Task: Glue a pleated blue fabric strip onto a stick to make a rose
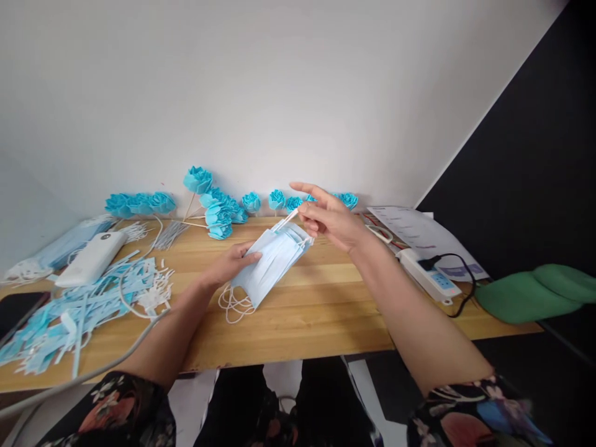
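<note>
A small stack of light blue face masks (pixel 272 261) is held tilted above the wooden table, in the middle of the view. My left hand (pixel 235 262) grips the stack by its left side, thumb on top. At the upper right end, my right hand (pixel 328 217) pinches the white ear loops (pixel 291 217) and pulls them taut, index finger stretched out. More ear loops (pixel 235 305) dangle loose from the stack's lower left end, near the table surface.
Blue paper-like flowers (pixel 218 211) line the wall. Cut blue strips (pixel 107 298), a white power bank (pixel 90 259), more masks (pixel 69 242) and a phone (pixel 21 313) lie left. A power strip (pixel 428 276), printed sheet (pixel 419 236) and green object (pixel 535 295) are right. A cable (pixel 116 360) crosses the left.
</note>
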